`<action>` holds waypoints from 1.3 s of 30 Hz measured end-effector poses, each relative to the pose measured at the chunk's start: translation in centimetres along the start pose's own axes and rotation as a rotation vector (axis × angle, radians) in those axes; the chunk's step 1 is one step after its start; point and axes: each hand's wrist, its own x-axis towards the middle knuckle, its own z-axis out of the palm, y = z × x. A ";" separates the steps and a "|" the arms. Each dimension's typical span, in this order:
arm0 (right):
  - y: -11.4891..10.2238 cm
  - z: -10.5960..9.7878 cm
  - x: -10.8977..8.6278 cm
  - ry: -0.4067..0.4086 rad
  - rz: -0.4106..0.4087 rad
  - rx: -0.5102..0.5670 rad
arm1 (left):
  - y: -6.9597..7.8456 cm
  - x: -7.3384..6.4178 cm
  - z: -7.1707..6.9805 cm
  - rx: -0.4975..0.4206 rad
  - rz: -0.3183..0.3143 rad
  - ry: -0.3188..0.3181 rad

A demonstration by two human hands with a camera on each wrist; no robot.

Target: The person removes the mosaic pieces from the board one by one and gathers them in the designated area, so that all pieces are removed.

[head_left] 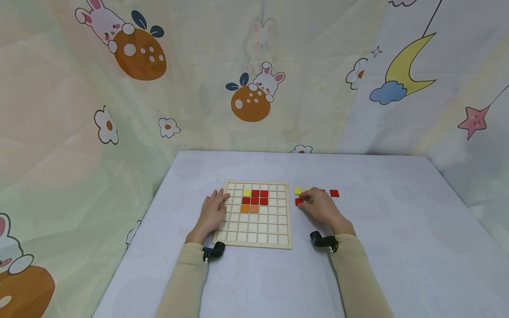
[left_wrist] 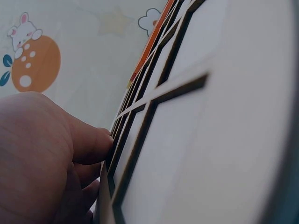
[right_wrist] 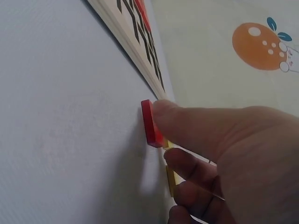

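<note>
Tile in red (head_left: 298, 202) sits just off the right edge of the wooden grid board (head_left: 263, 227), a narrow strip of white tabletop (head_left: 397, 229) between them. The right hand (head_left: 323, 207) pinches it with thumb and curled fingers; whether it has left the surface I cannot tell. Just beyond lie two yellow tiles (head_left: 298, 191), one partly covered by the fingers, and to their right two loose red tiles (head_left: 334, 193), one mostly hidden behind the hand.

Eight set tiles (head_left: 255, 201) fill cells in the board's upper middle: yellow and two reds, then three reds, then orange and a paler orange. Pale cells border this cluster on all sides. The left hand (head_left: 211, 214) lies with fingers extended over the board's left edge.

Each wrist wears a small black camera (head_left: 214, 251); any lettering there is too small to read. White surface stretches broadly from the loose tiles to the table's right edge, and its far edge meets a backdrop (head_left: 318, 123) printed with rabbits, flowers and a moon.
</note>
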 end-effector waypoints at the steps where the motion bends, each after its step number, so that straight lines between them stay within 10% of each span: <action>1: 0.0 0.0 0.0 0.005 -0.007 0.000 | 0.0 0.0 0.0 0.000 -0.002 -0.001; 19: -4.2 2.2 0.1 0.007 -0.174 0.059 | 0.0 0.1 -0.1 0.005 -0.007 -0.001; 39: -6.9 4.6 -0.6 -0.012 -0.182 0.089 | -0.1 0.2 0.1 0.024 -0.037 -0.005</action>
